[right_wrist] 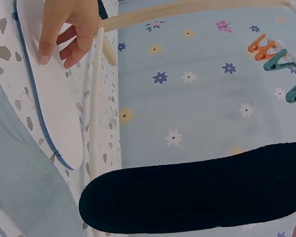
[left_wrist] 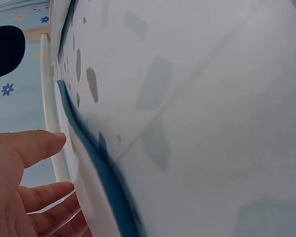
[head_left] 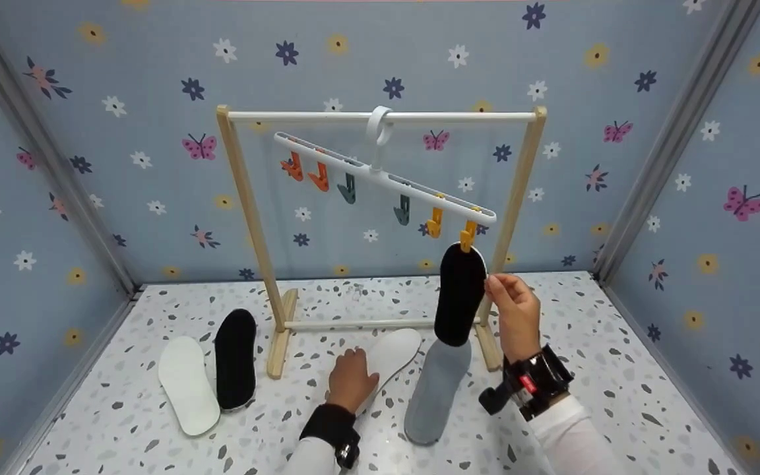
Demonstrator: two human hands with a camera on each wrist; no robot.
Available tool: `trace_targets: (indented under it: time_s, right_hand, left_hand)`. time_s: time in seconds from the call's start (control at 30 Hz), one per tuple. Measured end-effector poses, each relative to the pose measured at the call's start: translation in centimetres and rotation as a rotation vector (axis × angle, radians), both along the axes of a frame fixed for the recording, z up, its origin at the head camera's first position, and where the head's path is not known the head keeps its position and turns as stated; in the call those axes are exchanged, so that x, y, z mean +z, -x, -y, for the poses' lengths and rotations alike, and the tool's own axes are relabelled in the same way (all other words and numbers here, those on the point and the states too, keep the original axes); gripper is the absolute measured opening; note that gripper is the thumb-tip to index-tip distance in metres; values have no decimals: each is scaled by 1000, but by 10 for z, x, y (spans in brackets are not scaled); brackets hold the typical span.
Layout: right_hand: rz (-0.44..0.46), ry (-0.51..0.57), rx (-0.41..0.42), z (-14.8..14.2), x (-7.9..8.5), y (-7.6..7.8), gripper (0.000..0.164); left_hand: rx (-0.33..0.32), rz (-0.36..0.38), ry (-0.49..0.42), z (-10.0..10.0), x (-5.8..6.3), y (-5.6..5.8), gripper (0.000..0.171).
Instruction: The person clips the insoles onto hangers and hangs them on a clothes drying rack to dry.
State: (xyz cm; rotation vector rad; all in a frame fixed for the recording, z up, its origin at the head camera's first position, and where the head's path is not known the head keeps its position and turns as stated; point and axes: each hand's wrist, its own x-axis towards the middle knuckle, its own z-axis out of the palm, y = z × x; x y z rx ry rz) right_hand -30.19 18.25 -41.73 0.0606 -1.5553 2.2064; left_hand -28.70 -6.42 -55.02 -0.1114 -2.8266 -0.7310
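A black insole (head_left: 460, 297) hangs toe down from the end yellow clip (head_left: 467, 235) of a white clip hanger (head_left: 433, 192). My right hand (head_left: 517, 310) pinches its right edge between thumb and fingers, below the clip. The left hand (head_left: 352, 377) is over a white insole (head_left: 396, 349) on the table, its fingers loosely bent and the thumb apart. In the left wrist view the fingertips (left_wrist: 64, 187) are right at this insole's side, and a blue edge (left_wrist: 101, 170) shows along it. A grey insole (head_left: 439, 392) lies on the table below the hanging one.
A rack of wooden posts (head_left: 248, 218) and a white top rail (head_left: 301, 117) carries the tilted hanger. Other clips on it are orange (head_left: 319, 177), dark green (head_left: 348, 189) and yellow. At left lie another white insole (head_left: 189, 386) and another black insole (head_left: 235, 359).
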Motion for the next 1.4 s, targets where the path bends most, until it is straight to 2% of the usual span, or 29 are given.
trace_targets:
  time_s: [0.33,0.63,0.87,1.0,1.1,1.4]
  right_hand:
    - [20,-63,27,5,-6,-2,2]
    - [-11,-82,74,11,-6,-5,6]
    - [-11,-123,71,16,-3,-5,6]
    - [-3,-173,69,18,-2,-5,17]
    - [-13,-211,70,19,-1,-5,26]
    - [-67,-269,16,30,6,-4,31]
  left_hand:
    - [14,-17,-17,-1,-5,1,47]
    - [-1,19,-76,-1,4,0,47]
    - [-7,-21,-130,4,7,-1,19]
    - [-11,9,-192,5,11,1,8]
    - [-15,24,-245,6,13,2,8]
    - [19,-70,-340,7,19,5,9]
